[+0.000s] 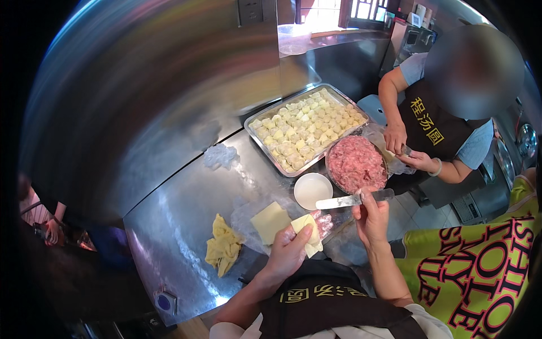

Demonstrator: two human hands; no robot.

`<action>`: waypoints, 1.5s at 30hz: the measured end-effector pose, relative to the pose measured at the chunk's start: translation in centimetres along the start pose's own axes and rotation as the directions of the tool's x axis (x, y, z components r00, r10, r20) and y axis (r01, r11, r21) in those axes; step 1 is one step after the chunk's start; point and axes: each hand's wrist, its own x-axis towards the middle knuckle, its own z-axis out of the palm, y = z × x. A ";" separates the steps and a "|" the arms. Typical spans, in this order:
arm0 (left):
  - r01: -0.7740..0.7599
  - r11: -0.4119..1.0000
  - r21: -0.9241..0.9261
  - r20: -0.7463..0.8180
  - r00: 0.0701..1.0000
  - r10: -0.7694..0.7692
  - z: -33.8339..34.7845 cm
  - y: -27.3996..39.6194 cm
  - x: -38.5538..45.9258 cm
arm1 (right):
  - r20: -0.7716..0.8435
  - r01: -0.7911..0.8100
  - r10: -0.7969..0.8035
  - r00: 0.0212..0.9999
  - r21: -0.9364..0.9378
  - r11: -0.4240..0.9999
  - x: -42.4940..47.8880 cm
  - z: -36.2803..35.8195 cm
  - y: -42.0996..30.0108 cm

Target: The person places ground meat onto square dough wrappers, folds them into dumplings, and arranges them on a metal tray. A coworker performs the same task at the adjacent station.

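A square yellow dough wrapper (312, 245) rests in my left hand (284, 251), with the thumb over it and the glossy fingers spread behind. My right hand (372, 218) grips a flat metal spatula (338, 202), its blade pointing left above the edge of a small white bowl (297, 188). Beside my left hand, a stack of square wrappers (270, 221) lies on clear plastic. Just beyond my right hand, pink minced meat (355, 163) is heaped in a round bowl. A metal tray (263, 153) behind the bowls carries rows of folded wontons (300, 131).
Crumpled yellow dough (222, 245) and bunched clear plastic (220, 156) lie on the steel table (178, 237). Across the corner, a co-worker's hands (398, 144) work near the meat bowl. Someone in yellow-green clothing (474, 258) is close on my right.
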 end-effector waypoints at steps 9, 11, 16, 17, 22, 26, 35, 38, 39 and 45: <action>-0.068 0.989 -0.131 -0.199 0.979 0.041 0.2 1.4 0.1 | 0.167 0.332 -0.294 0.941 -0.293 0.897 0.8 1.2 0.8; -0.141 0.950 -0.277 -0.209 0.974 0.083 -0.4 2.3 0.7 | 0.388 0.602 -0.471 0.792 -0.377 0.704 1.5 0.8 1.7; -0.325 0.806 -0.495 -0.291 0.936 0.199 -1.0 3.5 1.5 | 0.475 0.283 0.017 0.880 -0.551 0.785 -2.5 3.3 4.0; -0.353 0.804 -0.478 -0.335 0.920 0.205 -0.9 3.6 1.5 | 0.503 0.340 -0.018 0.864 -0.555 0.759 -3.0 3.8 4.3; -0.320 0.818 -0.478 -0.148 0.947 0.284 -1.9 2.0 1.1 | 0.418 0.244 -0.026 0.908 -0.476 0.845 -3.9 3.8 4.9; -0.115 0.975 -0.188 -0.117 0.989 0.094 -0.7 2.3 -0.9 | 0.704 0.759 -0.304 0.642 -0.526 0.384 -3.1 4.4 3.0; -0.087 0.928 0.361 0.139 0.990 0.038 -4.0 0.6 -1.6 | 0.856 0.827 -0.114 0.505 -0.442 0.348 -3.3 3.1 1.4; -0.183 0.895 0.406 0.153 0.979 0.131 -2.5 1.7 -2.2 | 0.825 0.733 -0.044 0.563 -0.474 0.488 -2.9 3.2 0.7; -0.171 0.879 0.445 0.148 0.982 0.116 -2.5 1.7 -2.3 | 0.825 0.704 -0.018 0.565 -0.470 0.532 -2.9 3.1 0.6; -0.225 0.814 0.536 0.173 0.973 0.155 -1.8 1.4 -2.8 | 0.707 0.696 -0.136 0.694 -0.611 0.376 -4.4 2.9 0.5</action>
